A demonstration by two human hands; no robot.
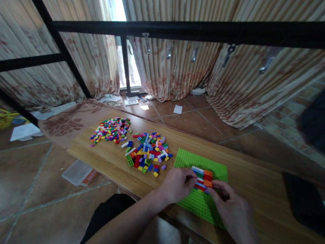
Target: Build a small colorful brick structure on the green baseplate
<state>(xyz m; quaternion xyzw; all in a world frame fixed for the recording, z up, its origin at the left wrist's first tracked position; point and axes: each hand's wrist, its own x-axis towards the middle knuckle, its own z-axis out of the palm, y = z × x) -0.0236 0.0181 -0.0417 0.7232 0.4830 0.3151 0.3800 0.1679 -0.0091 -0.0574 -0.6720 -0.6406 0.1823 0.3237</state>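
A green studded baseplate (181, 159) lies on the wooden table, partly covered by my hands. On it is a block of toy bricks (202, 174) with white, green, blue and red rows and an orange and red column on its right. My left hand (176, 183) is closed at the block's left edge, its fingers curled together; whatever is in the fingertips is hidden. At the right edge, my right hand (231, 204) has thumb and forefinger closed against the orange and red end of the block.
Larger loose bricks (149, 152) lie in a pile left of the baseplate. Farther left is a heap of small bricks (111, 128). A dark flat object (306, 201) rests at the table's right. A clear plastic box (77, 173) is on the tiled floor. Black metal bars (172, 33) cross beyond the table.
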